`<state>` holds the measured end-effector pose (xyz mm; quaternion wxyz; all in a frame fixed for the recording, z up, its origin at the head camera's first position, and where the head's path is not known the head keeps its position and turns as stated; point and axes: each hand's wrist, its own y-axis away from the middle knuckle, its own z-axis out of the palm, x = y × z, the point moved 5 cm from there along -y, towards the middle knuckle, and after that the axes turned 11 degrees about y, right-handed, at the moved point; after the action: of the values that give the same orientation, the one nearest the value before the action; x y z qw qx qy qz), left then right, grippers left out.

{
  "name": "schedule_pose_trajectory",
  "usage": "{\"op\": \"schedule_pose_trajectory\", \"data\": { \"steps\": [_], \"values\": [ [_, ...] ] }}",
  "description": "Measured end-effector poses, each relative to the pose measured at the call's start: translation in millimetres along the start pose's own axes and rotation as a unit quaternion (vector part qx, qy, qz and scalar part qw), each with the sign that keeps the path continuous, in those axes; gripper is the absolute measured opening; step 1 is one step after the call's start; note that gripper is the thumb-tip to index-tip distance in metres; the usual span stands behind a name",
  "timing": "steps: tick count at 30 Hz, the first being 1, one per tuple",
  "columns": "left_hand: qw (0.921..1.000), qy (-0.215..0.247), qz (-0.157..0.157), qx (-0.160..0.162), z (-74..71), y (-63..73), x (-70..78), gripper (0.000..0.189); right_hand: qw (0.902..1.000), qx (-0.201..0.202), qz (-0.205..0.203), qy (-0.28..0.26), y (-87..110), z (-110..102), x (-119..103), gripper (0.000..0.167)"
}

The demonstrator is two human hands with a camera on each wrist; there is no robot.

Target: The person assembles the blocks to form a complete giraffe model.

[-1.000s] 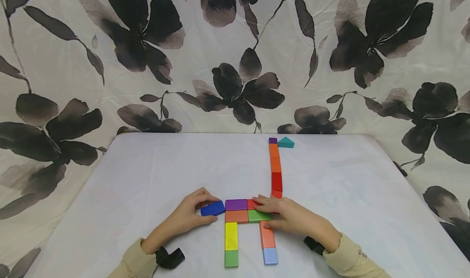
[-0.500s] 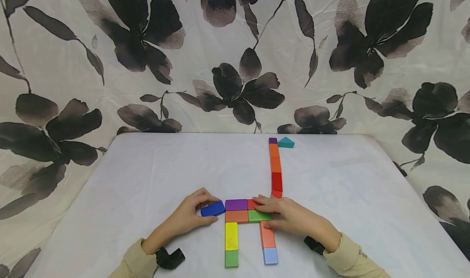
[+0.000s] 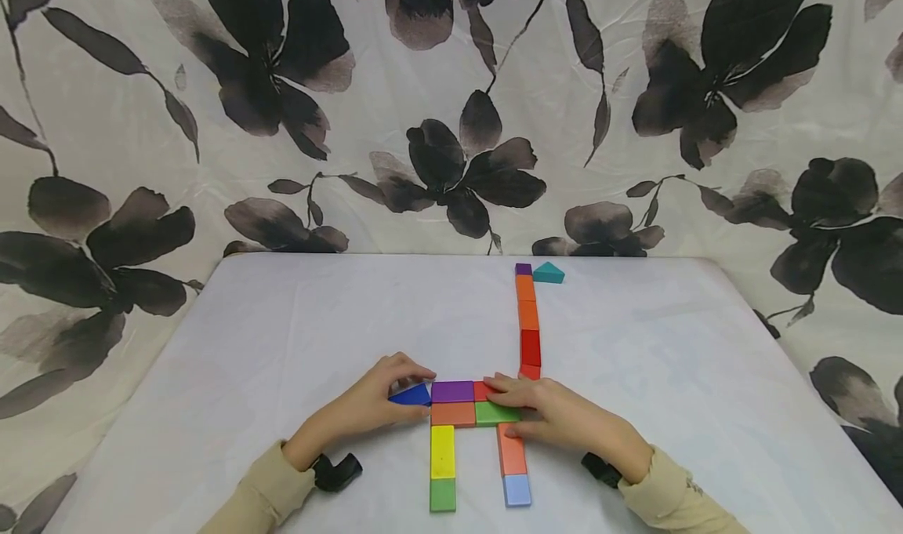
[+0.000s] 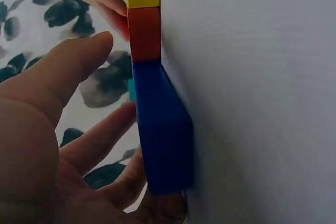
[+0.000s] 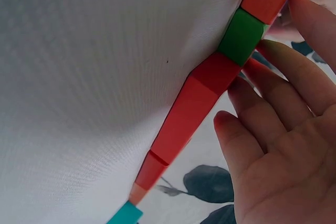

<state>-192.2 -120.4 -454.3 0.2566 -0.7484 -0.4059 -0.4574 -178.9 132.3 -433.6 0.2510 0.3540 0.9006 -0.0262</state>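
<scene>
In the head view my left hand [image 3: 377,393] spans a blue block [image 3: 411,395], partly hidden by the thumb. The left wrist view shows the thumb raised off the blue block [image 4: 165,129], with fingertips behind its far edge. The block lies tilted, touching a purple block [image 3: 452,392] at one corner. My right hand [image 3: 557,412] rests on the right part of the layout, fingers extended. Its fingertips touch a red block [image 3: 481,390] and a green block [image 3: 497,414]; its thumb is at an orange block [image 3: 512,452]. Under the purple block lies another orange block [image 3: 453,415].
A yellow block [image 3: 443,451] and a lighter green block [image 3: 443,495] form one leg; a light blue block [image 3: 517,490] ends the other. A column of red and orange blocks [image 3: 527,315] runs back to a small purple block [image 3: 523,269] and a teal triangle [image 3: 549,273].
My left hand has shifted right along the blue block, its thumb and fingers reaching past the block's right end. The blue block stays about where it was. My right hand has not visibly moved.
</scene>
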Motion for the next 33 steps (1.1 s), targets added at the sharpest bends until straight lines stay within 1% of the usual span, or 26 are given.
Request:
{"op": "schedule_pose_trajectory", "data": {
  "steps": [4, 8, 15, 33],
  "values": [
    [0.9997, 0.002, -0.01, -0.022, 4.7, -9.0, 1.8, 0.046, 1.0, -0.006, 0.005, -0.001, -0.3, 0, 0, 0.053],
    [0.9997, -0.001, -0.004, -0.023, 7.3, -12.9, 0.1, 0.042, 0.9999, -0.01, 0.007, -0.007, 0.2, 0, -1, 0.054],
    [0.9998, 0.003, 0.003, -0.018, 8.8, -13.5, -2.1, 0.041, 0.9999, -0.01, 0.008, -0.006, 0.8, -1, -1, 0.053],
    [0.9997, 0.009, 0.002, -0.022, 8.5, -14.0, -3.3, 0.039, 1.0, -0.004, 0.008, 0.001, 0.6, -1, -1, 0.053]
  ]
}}
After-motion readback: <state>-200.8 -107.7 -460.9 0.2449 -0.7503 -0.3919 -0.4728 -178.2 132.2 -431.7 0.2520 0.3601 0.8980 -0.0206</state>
